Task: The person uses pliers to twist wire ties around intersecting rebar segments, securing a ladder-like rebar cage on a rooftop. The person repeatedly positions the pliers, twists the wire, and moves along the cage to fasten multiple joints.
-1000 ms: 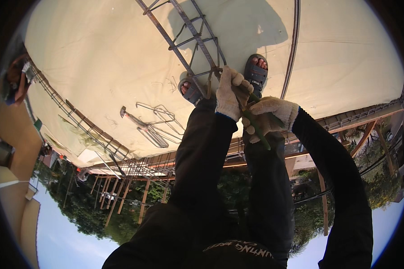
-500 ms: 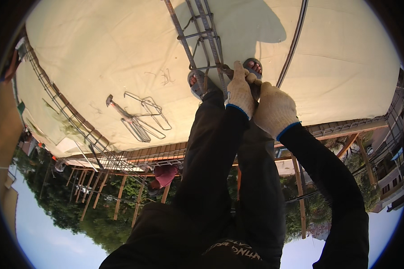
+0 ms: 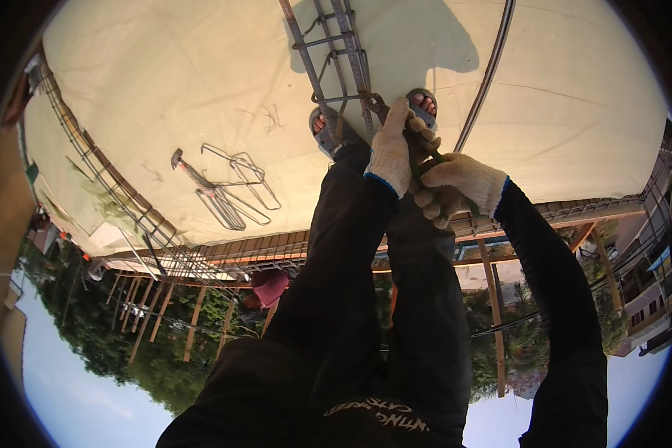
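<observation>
Head view, looking down past black sleeves and trousers to two hands in pale knit work gloves. Left hand (image 3: 390, 153) has its fingers curled shut around the near end of a rebar cage (image 3: 336, 52), at a cross tie. Right hand (image 3: 459, 188) sits just beside and below it, fingers wrapped tight around the handle of a dark hand tool (image 3: 425, 153); the tool's tip lies against the cage by the left fingertips. What kind of tool it is cannot be told.

Just beyond the fingers, two feet in grey sandals (image 3: 422, 104) stand on a pale concrete slab (image 3: 164, 97), one either side of the cage, which runs straight away from the hands. A long thin bar (image 3: 493, 67) curves over the slab past the right fingers.

Well left of the left fingers, a small pile of bent wire stirrups (image 3: 235, 190) lies with a hammer (image 3: 183, 166) beside it, bare slab between. No container is in sight.

Farther out, the slab ends at a drop, lined with rebar and timber props (image 3: 194, 313). Trees and sky lie beyond.
</observation>
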A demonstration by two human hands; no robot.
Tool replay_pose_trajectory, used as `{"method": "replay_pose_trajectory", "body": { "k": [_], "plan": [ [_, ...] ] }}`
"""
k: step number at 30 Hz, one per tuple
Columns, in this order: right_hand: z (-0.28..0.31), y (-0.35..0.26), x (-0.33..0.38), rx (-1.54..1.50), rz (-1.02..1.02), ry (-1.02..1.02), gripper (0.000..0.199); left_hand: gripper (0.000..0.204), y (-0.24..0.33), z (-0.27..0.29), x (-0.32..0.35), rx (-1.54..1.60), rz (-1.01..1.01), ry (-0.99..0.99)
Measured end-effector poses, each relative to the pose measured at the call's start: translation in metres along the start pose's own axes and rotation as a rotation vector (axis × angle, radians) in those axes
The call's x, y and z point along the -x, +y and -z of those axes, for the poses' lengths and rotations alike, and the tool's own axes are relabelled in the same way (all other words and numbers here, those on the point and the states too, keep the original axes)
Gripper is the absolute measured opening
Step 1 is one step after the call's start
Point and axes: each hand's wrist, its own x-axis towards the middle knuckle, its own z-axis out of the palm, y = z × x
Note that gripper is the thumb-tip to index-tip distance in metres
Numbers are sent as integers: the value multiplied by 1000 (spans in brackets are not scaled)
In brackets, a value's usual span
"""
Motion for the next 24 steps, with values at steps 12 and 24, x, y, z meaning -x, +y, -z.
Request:
{"method": "replay_pose_trajectory", "body": {
  "k": [12, 24],
  "plan": [
    [-37, 15, -14, 16, 49, 168, 21, 32, 6, 1, 22, -584, -180, 300],
    [-58, 75, -110, 360, 361, 673, 28, 22, 25, 65, -11, -783, -146, 22]
  ]
}}
